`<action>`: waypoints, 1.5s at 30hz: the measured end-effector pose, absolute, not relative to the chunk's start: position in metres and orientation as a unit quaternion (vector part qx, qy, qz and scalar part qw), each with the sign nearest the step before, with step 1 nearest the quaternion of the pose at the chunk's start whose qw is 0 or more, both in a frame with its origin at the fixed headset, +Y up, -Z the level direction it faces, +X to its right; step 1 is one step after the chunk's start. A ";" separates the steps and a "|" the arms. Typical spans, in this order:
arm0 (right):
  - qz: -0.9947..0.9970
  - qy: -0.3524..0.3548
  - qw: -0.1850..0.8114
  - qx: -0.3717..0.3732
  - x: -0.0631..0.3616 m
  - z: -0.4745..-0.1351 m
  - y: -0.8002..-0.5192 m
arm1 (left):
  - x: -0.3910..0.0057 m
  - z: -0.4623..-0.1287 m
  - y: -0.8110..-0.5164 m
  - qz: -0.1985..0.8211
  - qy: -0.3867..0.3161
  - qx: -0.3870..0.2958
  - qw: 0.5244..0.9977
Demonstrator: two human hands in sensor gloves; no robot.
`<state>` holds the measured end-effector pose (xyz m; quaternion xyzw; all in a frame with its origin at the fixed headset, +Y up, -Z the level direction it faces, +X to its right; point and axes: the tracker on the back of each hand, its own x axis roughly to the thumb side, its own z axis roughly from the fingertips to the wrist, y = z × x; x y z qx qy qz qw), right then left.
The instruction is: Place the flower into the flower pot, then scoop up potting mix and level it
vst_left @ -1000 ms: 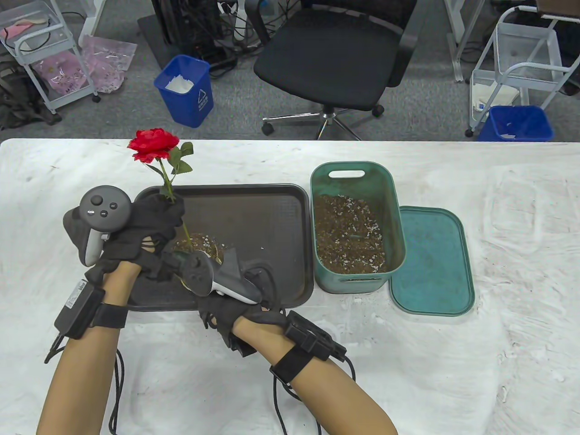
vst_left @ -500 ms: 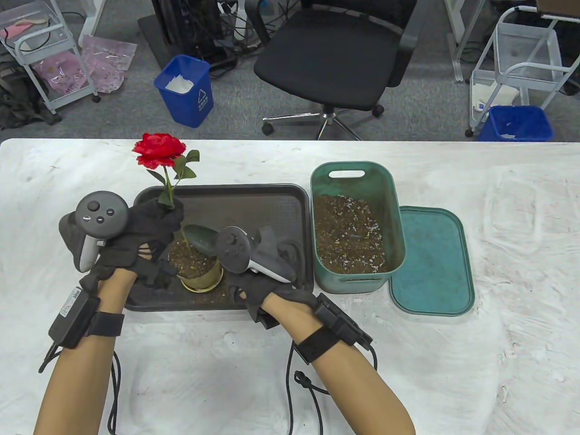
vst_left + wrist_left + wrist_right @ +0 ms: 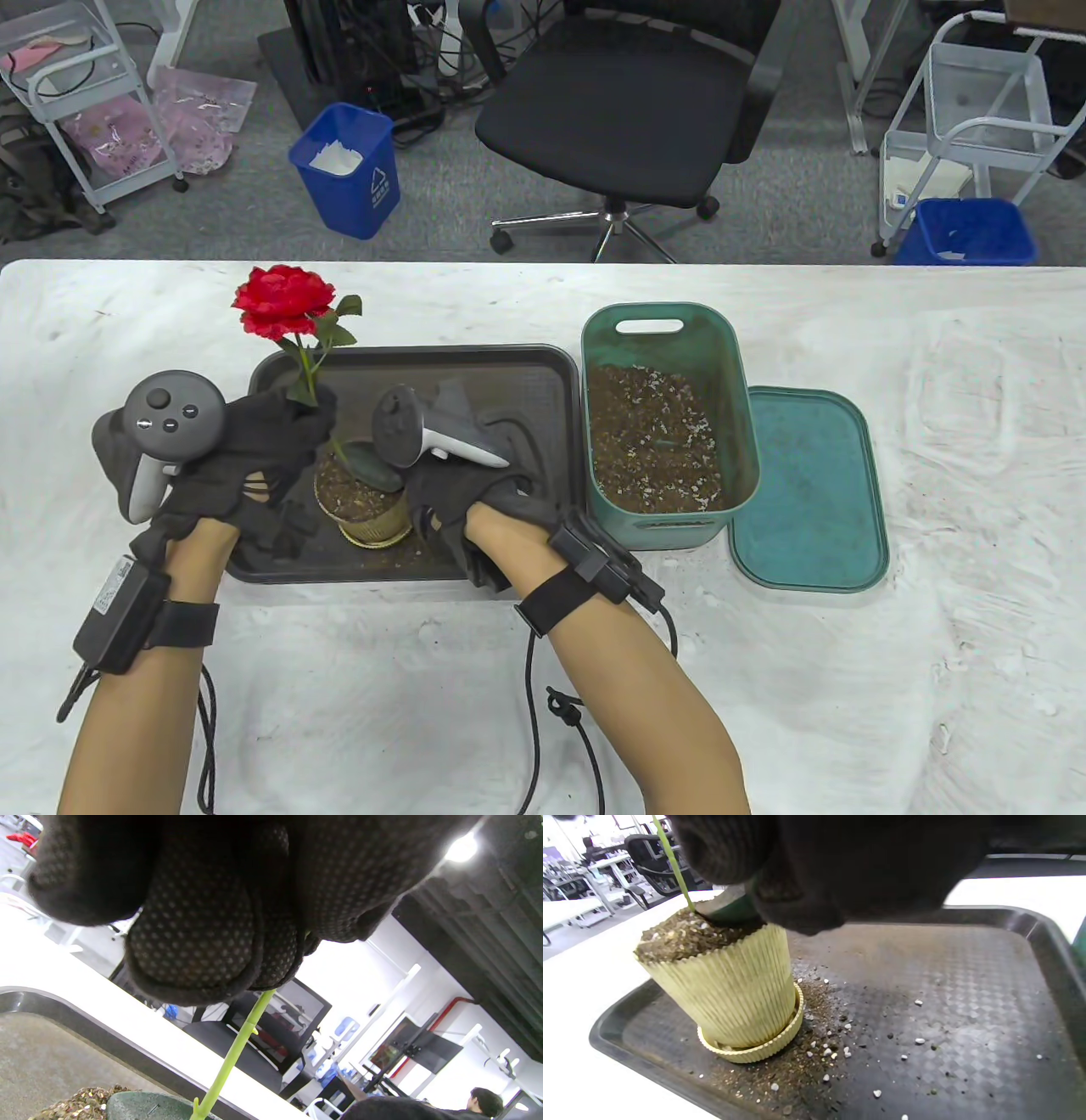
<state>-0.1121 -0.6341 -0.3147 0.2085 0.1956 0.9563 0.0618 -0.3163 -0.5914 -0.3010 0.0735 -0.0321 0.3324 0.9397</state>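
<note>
Now the flower (image 3: pixel 284 303) is held upright by its stem in the left hand (image 3: pixel 254 441), rooted in the pot (image 3: pixel 361 509) on the tray (image 3: pixel 475 373). Scoop (image 3: pixel 373 465) is gripped by the right hand (image 3: pixel 462 501), pressed on the mix: levelling stage, approx. Next: gentle flat strokes w/o nudging the stem.

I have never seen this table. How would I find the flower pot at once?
Look at the dark tray on the left half of the white table. Near its front left corner stands the flower pot, between the two gloved hands. It alone is pale yellow and ribbed, sits on a matching saucer, and has a red flower rising from its soil.
</note>
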 end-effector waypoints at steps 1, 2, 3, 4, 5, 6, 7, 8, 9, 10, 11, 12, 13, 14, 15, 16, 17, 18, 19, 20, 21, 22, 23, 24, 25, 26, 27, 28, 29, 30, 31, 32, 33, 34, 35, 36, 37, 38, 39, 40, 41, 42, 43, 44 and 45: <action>0.958 0.196 0.050 0.203 -0.114 -0.314 -0.635 | -0.317 -0.300 -0.592 0.333 -0.032 0.075 0.939; 0.960 0.194 0.052 0.197 -0.115 -0.313 -0.636 | -0.319 -0.299 -0.592 0.336 -0.030 0.075 0.938; 0.961 0.189 0.050 0.194 -0.116 -0.312 -0.636 | -0.320 -0.299 -0.593 0.338 -0.028 0.075 0.938; 0.961 0.188 0.047 0.196 -0.116 -0.310 -0.636 | -0.321 -0.299 -0.593 0.338 -0.027 0.075 0.938; 0.962 0.181 0.050 0.200 -0.116 -0.307 -0.636 | -0.323 -0.300 -0.593 0.339 -0.024 0.074 0.938; 0.962 0.174 0.053 0.205 -0.114 -0.305 -0.636 | -0.324 -0.301 -0.593 0.339 -0.022 0.072 0.938; 0.961 0.160 0.066 0.214 -0.110 -0.302 -0.635 | -0.325 -0.303 -0.594 0.342 -0.019 0.070 0.937; 0.962 0.144 0.076 0.217 -0.107 -0.301 -0.633 | -0.325 -0.304 -0.594 0.344 -0.018 0.068 0.936; 0.962 0.129 0.095 0.219 -0.102 -0.301 -0.631 | -0.325 -0.306 -0.595 0.347 -0.016 0.066 0.935; 0.963 0.129 0.118 0.206 -0.096 -0.301 -0.627 | -0.325 -0.307 -0.596 0.350 -0.015 0.066 0.934; 0.962 0.135 0.147 0.187 -0.090 -0.301 -0.624 | -0.325 -0.307 -0.596 0.352 -0.015 0.065 0.934; 0.960 0.142 0.172 0.171 -0.085 -0.302 -0.623 | -0.324 -0.308 -0.596 0.354 -0.016 0.064 0.933; 0.958 0.149 0.189 0.157 -0.081 -0.304 -0.623 | -0.323 -0.309 -0.596 0.355 -0.018 0.062 0.933; 0.958 0.151 0.191 0.152 -0.079 -0.306 -0.623 | -0.322 -0.309 -0.596 0.353 -0.020 0.061 0.933; 0.959 0.149 0.186 0.152 -0.078 -0.307 -0.625 | -0.321 -0.311 -0.595 0.350 -0.022 0.058 0.935; 0.960 0.148 0.183 0.150 -0.078 -0.308 -0.627 | -0.319 -0.312 -0.594 0.346 -0.026 0.056 0.936; 0.960 0.149 0.183 0.149 -0.078 -0.308 -0.629 | -0.319 -0.312 -0.594 0.345 -0.027 0.055 0.937; 0.960 0.152 0.182 0.147 -0.080 -0.308 -0.632 | -0.317 -0.314 -0.594 0.344 -0.030 0.054 0.937; 0.960 0.155 0.178 0.147 -0.081 -0.307 -0.635 | -0.317 -0.314 -0.594 0.345 -0.030 0.053 0.937; 0.960 0.161 0.175 0.149 -0.082 -0.306 -0.637 | -0.317 -0.315 -0.594 0.347 -0.031 0.053 0.936; 0.960 0.157 0.179 0.146 -0.082 -0.303 -0.639 | -0.317 -0.315 -0.595 0.349 -0.031 0.054 0.935; 0.961 0.149 0.185 0.144 -0.083 -0.301 -0.640 | -0.317 -0.315 -0.595 0.352 -0.032 0.053 0.934; 0.960 0.151 0.184 0.148 -0.083 -0.301 -0.642 | -0.318 -0.315 -0.595 0.355 -0.033 0.052 0.933; 0.960 0.152 0.183 0.147 -0.083 -0.300 -0.642 | -0.318 -0.315 -0.596 0.361 -0.035 0.049 0.931; 0.960 0.147 0.187 0.146 -0.081 -0.301 -0.640 | -0.319 -0.315 -0.596 0.362 -0.035 0.049 0.930; 0.960 0.145 0.189 0.146 -0.081 -0.303 -0.639 | -0.319 -0.315 -0.596 0.360 -0.035 0.050 0.931; 0.960 0.136 0.192 0.153 -0.081 -0.306 -0.636 | -0.320 -0.315 -0.596 0.359 -0.035 0.050 0.931; 0.959 0.123 0.196 0.164 -0.082 -0.307 -0.635 | -0.321 -0.315 -0.596 0.360 -0.034 0.050 0.931; 0.958 0.114 0.198 0.172 -0.083 -0.309 -0.633 | -0.321 -0.314 -0.596 0.361 -0.035 0.049 0.930; 0.957 0.109 0.198 0.183 -0.086 -0.310 -0.632 | -0.322 -0.314 -0.596 0.362 -0.037 0.048 0.930; 0.954 0.114 0.194 0.199 -0.089 -0.312 -0.632 | -0.322 -0.314 -0.596 0.364 -0.044 0.044 0.929; 0.953 0.118 0.191 0.205 -0.091 -0.312 -0.633 | -0.322 -0.315 -0.596 0.366 -0.047 0.041 0.928; 0.954 0.127 0.176 0.205 -0.094 -0.313 -0.635 | -0.323 -0.314 -0.596 0.369 -0.050 0.038 0.927; 0.954 0.137 0.164 0.213 -0.095 -0.314 -0.636 | -0.323 -0.314 -0.596 0.369 -0.051 0.039 0.927; 0.953 0.149 0.149 0.215 -0.097 -0.314 -0.639 | -0.323 -0.314 -0.596 0.370 -0.053 0.039 0.927; 0.954 0.153 0.153 0.209 -0.097 -0.316 -0.640 | -0.324 -0.313 -0.596 0.371 -0.054 0.040 0.926; 0.952 0.171 0.153 0.203 -0.098 -0.318 -0.641 | -0.324 -0.313 -0.596 0.371 -0.055 0.041 0.926; 0.950 0.192 0.153 0.192 -0.099 -0.318 -0.641 | -0.325 -0.313 -0.597 0.372 -0.056 0.044 0.926; 0.953 0.191 0.143 0.189 -0.102 -0.318 -0.640 | -0.326 -0.313 -0.597 0.372 -0.055 0.046 0.926; 0.955 0.188 0.128 0.191 -0.104 -0.317 -0.640 | -0.326 -0.313 -0.598 0.372 -0.053 0.048 0.925; 0.958 0.181 0.111 0.193 -0.106 -0.315 -0.641 | -0.327 -0.314 -0.599 0.375 -0.051 0.051 0.924; 0.961 0.168 0.102 0.194 -0.107 -0.313 -0.642 | -0.328 -0.315 -0.600 0.381 -0.050 0.051 0.922; 0.961 0.167 0.105 0.195 -0.106 -0.312 -0.642 | -0.329 -0.315 -0.601 0.384 -0.049 0.051 0.921; 0.959 0.175 0.110 0.193 -0.105 -0.310 -0.644 | -0.330 -0.316 -0.601 0.384 -0.047 0.051 0.921; 0.958 0.174 0.116 0.194 -0.104 -0.308 -0.644 | -0.330 -0.317 -0.601 0.383 -0.045 0.051 0.921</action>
